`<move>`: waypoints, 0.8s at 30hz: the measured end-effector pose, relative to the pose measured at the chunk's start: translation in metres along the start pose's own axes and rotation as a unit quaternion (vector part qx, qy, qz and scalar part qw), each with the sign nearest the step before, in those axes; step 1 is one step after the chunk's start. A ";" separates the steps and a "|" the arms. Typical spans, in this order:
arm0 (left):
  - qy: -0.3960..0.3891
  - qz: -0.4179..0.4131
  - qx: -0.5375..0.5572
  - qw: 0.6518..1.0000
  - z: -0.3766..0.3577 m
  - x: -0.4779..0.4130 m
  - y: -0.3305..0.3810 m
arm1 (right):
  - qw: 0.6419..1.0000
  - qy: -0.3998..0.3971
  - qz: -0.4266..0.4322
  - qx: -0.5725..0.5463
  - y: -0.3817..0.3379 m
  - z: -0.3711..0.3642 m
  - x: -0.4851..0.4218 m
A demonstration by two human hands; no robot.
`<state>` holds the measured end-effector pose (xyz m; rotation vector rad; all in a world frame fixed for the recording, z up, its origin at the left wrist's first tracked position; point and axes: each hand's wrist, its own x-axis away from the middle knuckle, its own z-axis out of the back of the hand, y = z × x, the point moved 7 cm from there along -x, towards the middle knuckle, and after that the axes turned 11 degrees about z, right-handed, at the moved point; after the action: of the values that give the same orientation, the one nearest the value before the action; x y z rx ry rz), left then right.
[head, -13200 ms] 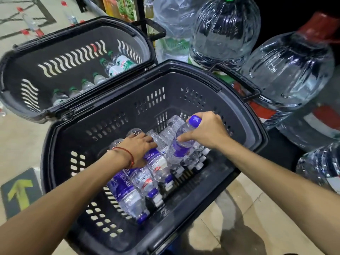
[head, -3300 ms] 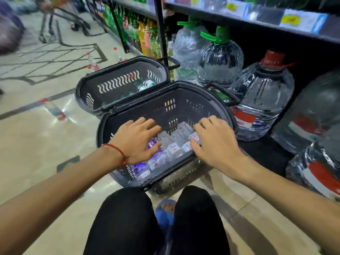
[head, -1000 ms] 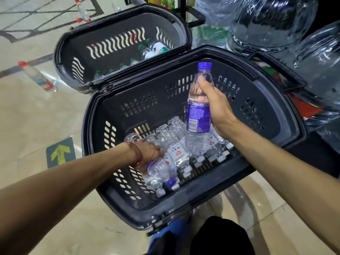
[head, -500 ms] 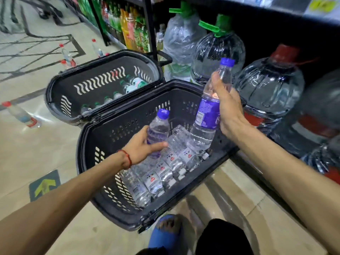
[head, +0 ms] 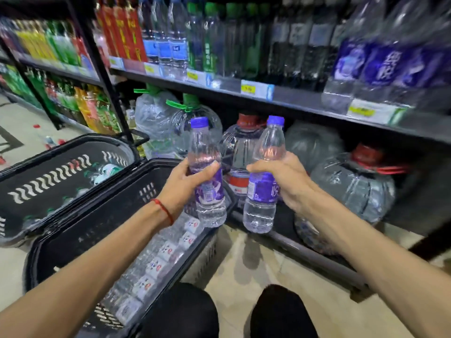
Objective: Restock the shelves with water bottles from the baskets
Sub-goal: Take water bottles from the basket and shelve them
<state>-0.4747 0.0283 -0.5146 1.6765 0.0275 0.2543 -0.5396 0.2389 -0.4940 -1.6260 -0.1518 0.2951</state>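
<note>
- Holding two water bottles up in front of the shelves: the left bottle [head: 210,193] and the right bottle [head: 262,191] are both upright, purple caps on top and purple labels round the middle. They are side by side and just apart.
- The left hand [head: 183,189] is wrapped round its bottle at the label, thumb across the front. There's a red string [head: 166,211] on that wrist.
- The right hand [head: 288,181] is clamped on its bottle from the right side, fingers curled round just above the label.
- Below the left arm sits the near basket [head: 109,211], black, down on the floor [head: 256,276], with small clear bottles [head: 166,250] lying on their sides inside.
- Just behind it to the left is the far basket [head: 48,181], with green-capped bottles [head: 105,169] lying in it.
- Right behind the two raised bottles, on the bottom level, stand the big water jugs [head: 353,189], some red-capped, some with green handles.
- Above them runs a shelf [head: 305,101] with price tags on its edge and rows of upright bottles; the purple-labelled bottles [head: 380,64] at its right end are blurred.
- The person's knees [head: 180,311], in dark trousers, show at the bottom edge.
</note>
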 end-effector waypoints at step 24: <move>-0.261 -0.024 0.023 0.965 -0.279 -0.007 0.088 | 0.951 0.148 0.176 0.206 -0.157 0.224 0.134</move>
<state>-0.5444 0.2894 -0.4012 1.7416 -0.3217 -0.2320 -0.4617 0.5024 -0.3629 -1.2535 0.4104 0.3252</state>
